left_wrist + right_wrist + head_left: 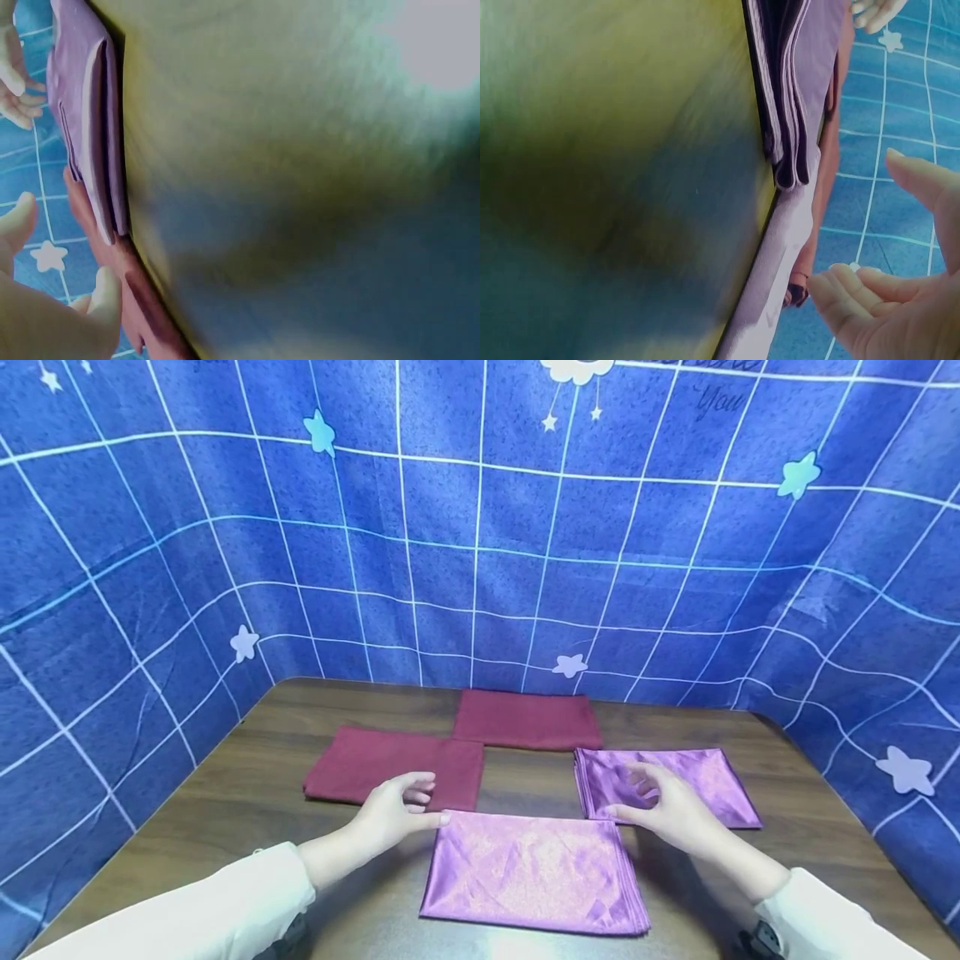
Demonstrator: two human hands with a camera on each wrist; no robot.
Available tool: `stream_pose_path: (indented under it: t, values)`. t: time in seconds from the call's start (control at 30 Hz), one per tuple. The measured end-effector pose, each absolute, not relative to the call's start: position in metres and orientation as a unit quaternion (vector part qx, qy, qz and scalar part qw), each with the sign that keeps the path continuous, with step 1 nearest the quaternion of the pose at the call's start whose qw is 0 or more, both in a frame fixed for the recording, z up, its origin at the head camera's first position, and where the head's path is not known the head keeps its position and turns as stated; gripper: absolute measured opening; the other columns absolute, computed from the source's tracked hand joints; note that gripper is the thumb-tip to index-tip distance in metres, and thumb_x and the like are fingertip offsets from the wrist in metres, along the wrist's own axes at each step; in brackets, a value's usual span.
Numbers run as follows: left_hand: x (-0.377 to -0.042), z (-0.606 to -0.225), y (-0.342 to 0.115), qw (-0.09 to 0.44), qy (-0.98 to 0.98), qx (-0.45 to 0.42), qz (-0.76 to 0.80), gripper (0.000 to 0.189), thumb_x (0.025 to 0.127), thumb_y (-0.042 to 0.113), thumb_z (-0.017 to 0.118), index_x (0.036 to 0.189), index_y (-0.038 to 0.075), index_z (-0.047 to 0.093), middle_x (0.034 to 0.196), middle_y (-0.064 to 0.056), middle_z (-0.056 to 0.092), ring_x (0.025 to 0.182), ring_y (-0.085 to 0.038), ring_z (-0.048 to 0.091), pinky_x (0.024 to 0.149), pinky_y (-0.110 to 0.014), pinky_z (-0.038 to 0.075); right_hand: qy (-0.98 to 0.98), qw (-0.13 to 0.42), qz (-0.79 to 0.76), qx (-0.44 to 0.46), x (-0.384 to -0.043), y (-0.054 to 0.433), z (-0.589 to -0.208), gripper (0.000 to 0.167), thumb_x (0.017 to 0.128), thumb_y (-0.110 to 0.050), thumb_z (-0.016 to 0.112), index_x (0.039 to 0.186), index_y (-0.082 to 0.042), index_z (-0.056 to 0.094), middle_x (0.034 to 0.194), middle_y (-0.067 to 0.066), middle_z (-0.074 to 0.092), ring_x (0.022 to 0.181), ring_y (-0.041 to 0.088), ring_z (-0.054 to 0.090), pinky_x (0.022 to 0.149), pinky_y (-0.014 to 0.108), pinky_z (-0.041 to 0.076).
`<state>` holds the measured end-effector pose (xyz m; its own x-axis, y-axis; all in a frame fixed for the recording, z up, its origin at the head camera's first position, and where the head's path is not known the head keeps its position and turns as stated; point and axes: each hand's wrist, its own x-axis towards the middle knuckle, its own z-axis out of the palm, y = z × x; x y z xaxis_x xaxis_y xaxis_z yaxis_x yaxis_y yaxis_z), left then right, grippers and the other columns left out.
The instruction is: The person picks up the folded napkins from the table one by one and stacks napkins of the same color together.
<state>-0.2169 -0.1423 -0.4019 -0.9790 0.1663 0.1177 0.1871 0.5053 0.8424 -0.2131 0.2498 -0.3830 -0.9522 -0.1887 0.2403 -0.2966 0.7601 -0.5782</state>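
A folded shiny purple satin cloth [528, 877] lies flat at the front of the table, its layered edges showing at its right side. By its far left corner is my left hand [386, 814], thumb and fingers apart and nothing between them. Over the far right corner, my right hand [671, 806] has its fingers loosely bent and its thumb spread away, also holding nothing. Behind that hand lies a second folded purple satin cloth [708, 777], partly hidden by it. In the right wrist view a gap shows between thumb and fingers [840, 300].
A folded dark red cloth [397, 760] lies at the left, partly behind my left hand. Another dark red cloth [525, 718] sits at the back edge of the brown wooden table [225, 810]. A blue gridded curtain [480, 543] with stars surrounds the table's back and sides.
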Motion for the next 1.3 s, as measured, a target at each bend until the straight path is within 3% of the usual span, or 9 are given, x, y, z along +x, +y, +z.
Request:
stream_pose_path:
  t: [0.17, 0.3, 0.5, 0.73, 0.93, 1.1, 1.3]
  values:
    - [-0.212, -0.404, -0.143, -0.011, -0.866, -0.063, -0.495, 0.061, 0.070, 0.016, 0.086, 0.122, -0.004, 0.060, 0.113, -0.015, 0.069, 0.092, -0.020, 0.067, 0.081, -0.034, 0.056, -0.935, 0.081, 0.328, 0.109, -0.204, 0.246, -0.384, 0.066, 0.076, -0.037, 0.081, 0.121, 0.005, 0.058, 0.107, 0.019, 0.067, 0.092, 0.029, 0.065, 0.080, 0.045, 0.056]
    - [-0.208, -0.404, -0.144, -0.065, -0.820, -0.040, -0.567, 0.061, 0.073, 0.008, 0.083, 0.123, -0.011, 0.055, 0.116, -0.024, 0.065, 0.088, -0.020, 0.068, 0.074, -0.034, 0.060, -0.939, 0.073, 0.324, 0.084, -0.197, 0.243, -0.386, 0.061, 0.074, -0.035, 0.082, 0.117, 0.003, 0.062, 0.099, 0.013, 0.069, 0.087, 0.022, 0.064, 0.076, 0.034, 0.054]
    - [-0.202, -0.401, -0.141, -0.114, -0.793, -0.012, -0.598, 0.063, 0.074, 0.005, 0.081, 0.127, -0.013, 0.051, 0.119, -0.026, 0.061, 0.089, -0.024, 0.069, 0.077, -0.038, 0.060, -0.936, 0.027, 0.347, 0.049, -0.192, 0.242, -0.386, 0.052, 0.074, -0.031, 0.083, 0.109, 0.004, 0.064, 0.089, 0.004, 0.067, 0.081, 0.014, 0.061, 0.069, 0.024, 0.050]
    - [-0.198, -0.404, -0.135, -0.125, -0.797, 0.011, -0.590, 0.062, 0.071, 0.000, 0.081, 0.124, -0.013, 0.052, 0.114, -0.024, 0.062, 0.087, -0.025, 0.069, 0.076, -0.038, 0.060, -0.898, -0.083, 0.432, 0.026, -0.189, 0.244, -0.389, 0.066, 0.079, -0.025, 0.080, 0.120, 0.018, 0.050, 0.090, 0.009, 0.061, 0.075, 0.016, 0.062, 0.064, 0.032, 0.059]
    - [-0.195, -0.405, -0.130, -0.122, -0.807, 0.030, -0.576, 0.058, 0.067, -0.004, 0.083, 0.116, -0.012, 0.054, 0.102, -0.020, 0.063, 0.078, -0.021, 0.067, 0.072, -0.036, 0.060, -0.877, -0.119, 0.465, 0.005, -0.184, 0.244, -0.391, 0.055, 0.080, -0.017, 0.078, 0.114, 0.017, 0.051, 0.091, 0.013, 0.057, 0.075, 0.018, 0.064, 0.068, 0.035, 0.060]
    - [-0.195, -0.405, -0.128, -0.122, -0.818, 0.020, -0.562, 0.057, 0.067, -0.005, 0.082, 0.115, -0.015, 0.054, 0.099, -0.021, 0.063, 0.077, -0.021, 0.067, 0.070, -0.036, 0.061, -0.869, -0.116, 0.480, -0.004, -0.182, 0.241, -0.393, 0.048, 0.079, -0.010, 0.077, 0.110, 0.019, 0.053, 0.090, 0.015, 0.057, 0.072, 0.019, 0.065, 0.068, 0.036, 0.061]
    - [-0.195, -0.409, -0.123, -0.114, -0.819, 0.009, -0.562, 0.053, 0.066, -0.009, 0.081, 0.112, -0.017, 0.056, 0.093, -0.019, 0.065, 0.074, -0.020, 0.068, 0.068, -0.034, 0.061, -0.895, -0.081, 0.439, -0.009, -0.181, 0.233, -0.400, 0.052, 0.070, -0.016, 0.085, 0.104, 0.013, 0.059, 0.081, 0.008, 0.060, 0.061, 0.018, 0.063, 0.060, 0.031, 0.059]
